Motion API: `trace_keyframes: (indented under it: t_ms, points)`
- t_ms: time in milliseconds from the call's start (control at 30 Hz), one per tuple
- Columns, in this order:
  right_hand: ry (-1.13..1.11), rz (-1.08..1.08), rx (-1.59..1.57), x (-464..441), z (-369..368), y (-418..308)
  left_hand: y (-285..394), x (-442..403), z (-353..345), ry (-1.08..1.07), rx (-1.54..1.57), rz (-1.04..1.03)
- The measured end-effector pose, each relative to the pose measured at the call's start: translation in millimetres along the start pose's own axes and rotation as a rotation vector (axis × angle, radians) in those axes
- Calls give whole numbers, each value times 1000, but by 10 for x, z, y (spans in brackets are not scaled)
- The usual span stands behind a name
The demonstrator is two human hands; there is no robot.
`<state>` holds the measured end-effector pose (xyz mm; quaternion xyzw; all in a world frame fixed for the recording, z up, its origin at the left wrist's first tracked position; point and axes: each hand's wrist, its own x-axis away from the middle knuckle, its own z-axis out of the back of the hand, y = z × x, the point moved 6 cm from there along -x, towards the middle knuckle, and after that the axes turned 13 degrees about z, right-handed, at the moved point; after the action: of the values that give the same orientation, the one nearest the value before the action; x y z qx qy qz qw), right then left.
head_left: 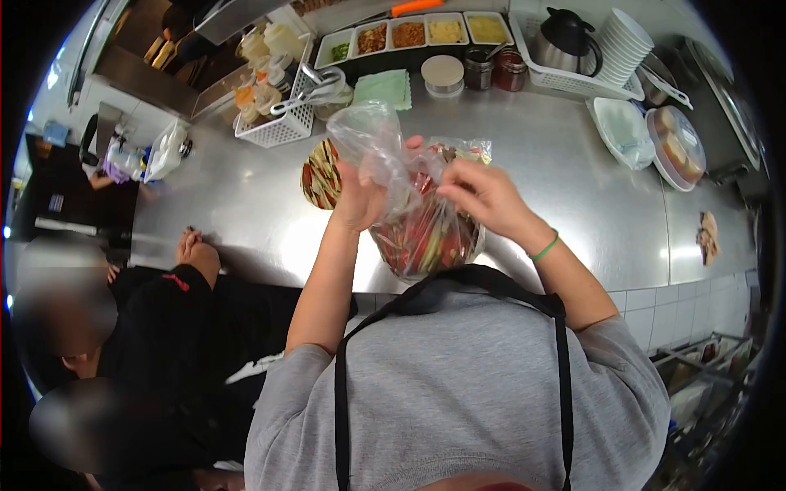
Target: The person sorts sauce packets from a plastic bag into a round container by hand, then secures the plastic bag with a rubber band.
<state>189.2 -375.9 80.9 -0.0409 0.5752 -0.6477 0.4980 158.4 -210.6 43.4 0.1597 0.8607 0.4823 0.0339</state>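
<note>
A clear plastic bag [430, 237] with red, green and brown pieces inside, perhaps vegetables, sits at the counter's near edge, close to my body. Its loose upper part [366, 131] stands up and folds over to the left. My left hand [362, 196] is wrapped around the gathered plastic at the bag's neck. On the other side, my right hand [485, 195] has its fingers curled in a pinch on the bag's plastic. A round item with dark, red and pale stripes [320, 174] lies left of my left hand. Behind the bag is another clear packet [471, 150], partly hidden.
Along the back stand topping trays [408, 34], a lidded tub [443, 75], dark jars [478, 69] and a green cloth [383, 88]. A basket of bottles [282, 123] is back left; a jug [565, 42] and stacked bowls [625, 45] are back right. A co-worker's hand [190, 245] rests at left.
</note>
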Motion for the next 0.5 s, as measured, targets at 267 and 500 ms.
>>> trace_keyframes:
  t_ms: [267,500]
  points:
    - [62,184,-27,-110,59,-195,-201,210,-345,280,-958,166]
    - [178,80,-136,-338,404,67,145,123,-202,508,-656,-178]
